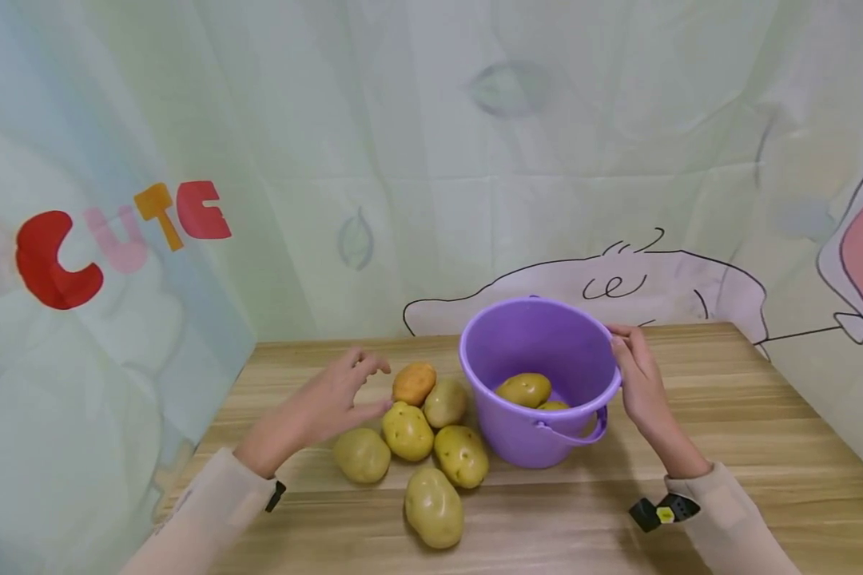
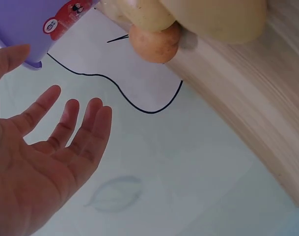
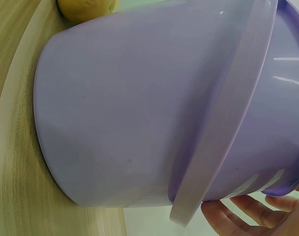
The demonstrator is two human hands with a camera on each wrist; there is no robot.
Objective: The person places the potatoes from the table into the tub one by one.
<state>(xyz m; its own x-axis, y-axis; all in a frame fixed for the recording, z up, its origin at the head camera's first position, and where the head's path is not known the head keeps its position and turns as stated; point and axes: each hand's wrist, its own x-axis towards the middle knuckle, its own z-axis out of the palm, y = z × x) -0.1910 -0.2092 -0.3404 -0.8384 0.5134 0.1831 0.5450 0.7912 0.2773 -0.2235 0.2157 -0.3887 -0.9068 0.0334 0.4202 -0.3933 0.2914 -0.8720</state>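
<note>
My left hand (image 1: 331,403) hovers with spread, slightly bent fingers beside a group of potatoes and holds nothing. Nearest its fingertips are a small orange-toned potato (image 1: 414,383) and a yellow potato (image 1: 407,432). Several more lie around them, including a pale potato (image 1: 362,456) under the wrist side and a large potato (image 1: 434,508) in front. A purple bucket (image 1: 521,438) stands upright to their right, with a potato (image 1: 523,390) and part of another inside. At the bucket's right rim, my right hand (image 1: 642,382) grips the edge; the right wrist view shows its fingers (image 3: 237,216) against the rim.
The wooden table (image 1: 316,531) ends at a printed curtain (image 1: 417,160) behind and at the left. A loose purple handle (image 1: 591,431) hangs down the bucket's front right side. A red sticker (image 2: 68,18) marks the bucket in the left wrist view.
</note>
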